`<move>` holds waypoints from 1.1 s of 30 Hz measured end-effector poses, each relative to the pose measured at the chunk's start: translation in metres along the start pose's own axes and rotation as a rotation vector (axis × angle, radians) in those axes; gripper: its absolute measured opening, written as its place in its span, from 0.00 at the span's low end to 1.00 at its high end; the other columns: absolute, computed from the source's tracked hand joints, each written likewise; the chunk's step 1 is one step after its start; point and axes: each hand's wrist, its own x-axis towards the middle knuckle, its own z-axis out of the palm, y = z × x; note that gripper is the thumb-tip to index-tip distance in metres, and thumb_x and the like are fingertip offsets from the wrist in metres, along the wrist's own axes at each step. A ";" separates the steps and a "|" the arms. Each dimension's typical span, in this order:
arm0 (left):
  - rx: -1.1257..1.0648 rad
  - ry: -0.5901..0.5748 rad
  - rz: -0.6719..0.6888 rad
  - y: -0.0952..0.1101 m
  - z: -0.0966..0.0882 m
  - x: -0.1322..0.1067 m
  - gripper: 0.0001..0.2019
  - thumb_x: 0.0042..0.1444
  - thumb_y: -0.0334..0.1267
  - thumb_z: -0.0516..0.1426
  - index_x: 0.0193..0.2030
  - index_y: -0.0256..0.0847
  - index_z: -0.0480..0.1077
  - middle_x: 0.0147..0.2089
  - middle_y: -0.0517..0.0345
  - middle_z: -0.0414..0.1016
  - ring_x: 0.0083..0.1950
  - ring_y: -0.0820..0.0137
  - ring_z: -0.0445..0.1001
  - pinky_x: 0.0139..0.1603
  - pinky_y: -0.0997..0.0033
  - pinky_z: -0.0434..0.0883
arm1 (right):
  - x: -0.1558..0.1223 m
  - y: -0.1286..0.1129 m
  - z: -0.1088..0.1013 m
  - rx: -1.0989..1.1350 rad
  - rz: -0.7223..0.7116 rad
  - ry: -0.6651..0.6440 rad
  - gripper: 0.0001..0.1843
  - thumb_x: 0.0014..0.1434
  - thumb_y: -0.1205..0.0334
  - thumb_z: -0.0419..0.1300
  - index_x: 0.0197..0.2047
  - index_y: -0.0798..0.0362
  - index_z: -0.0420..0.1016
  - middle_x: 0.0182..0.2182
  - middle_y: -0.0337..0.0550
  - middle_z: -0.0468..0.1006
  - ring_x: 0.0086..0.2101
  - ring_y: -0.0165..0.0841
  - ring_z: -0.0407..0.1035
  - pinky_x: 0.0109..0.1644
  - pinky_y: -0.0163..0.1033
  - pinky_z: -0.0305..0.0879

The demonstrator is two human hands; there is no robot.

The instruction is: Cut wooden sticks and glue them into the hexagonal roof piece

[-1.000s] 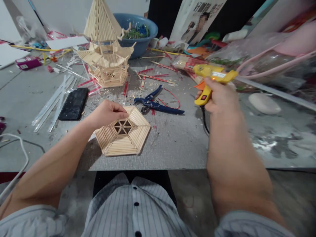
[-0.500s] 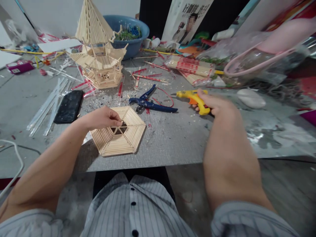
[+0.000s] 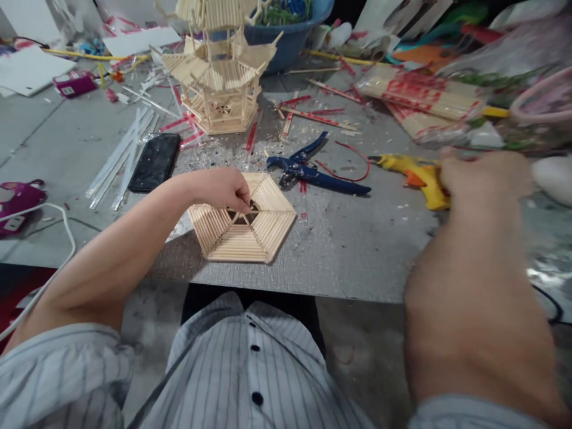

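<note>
A hexagonal roof piece made of wooden sticks (image 3: 250, 229) lies near the table's front edge. My left hand (image 3: 221, 187) rests on its upper left part, fingers curled and pinched at the open centre of the piece. My right hand (image 3: 485, 173), blurred by motion, lies on the table at the right, at the handle of a yellow glue gun (image 3: 413, 171) that lies flat with its nozzle pointing left. Whether the fingers still grip the handle is smeared.
Blue pliers (image 3: 313, 170) lie between the roof piece and the glue gun. A stick pagoda (image 3: 218, 77) stands behind, with a black phone (image 3: 154, 161), clear glue sticks (image 3: 118, 158), a blue basin (image 3: 290, 27) and packs of sticks (image 3: 424, 98) around. A white cable (image 3: 53, 238) hangs at left.
My right hand has lowered the glue gun from the air onto the table and it now lies flat. The left hand stayed on the roof piece. The view tilted down and left.
</note>
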 end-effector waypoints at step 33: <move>0.399 -0.268 0.198 0.010 -0.003 0.019 0.11 0.49 0.41 0.58 0.33 0.38 0.80 0.25 0.63 0.75 0.25 0.80 0.65 0.31 0.78 0.55 | -0.035 -0.036 -0.016 0.105 -0.146 -0.077 0.15 0.55 0.62 0.58 0.43 0.58 0.80 0.28 0.47 0.77 0.38 0.41 0.74 0.47 0.48 0.67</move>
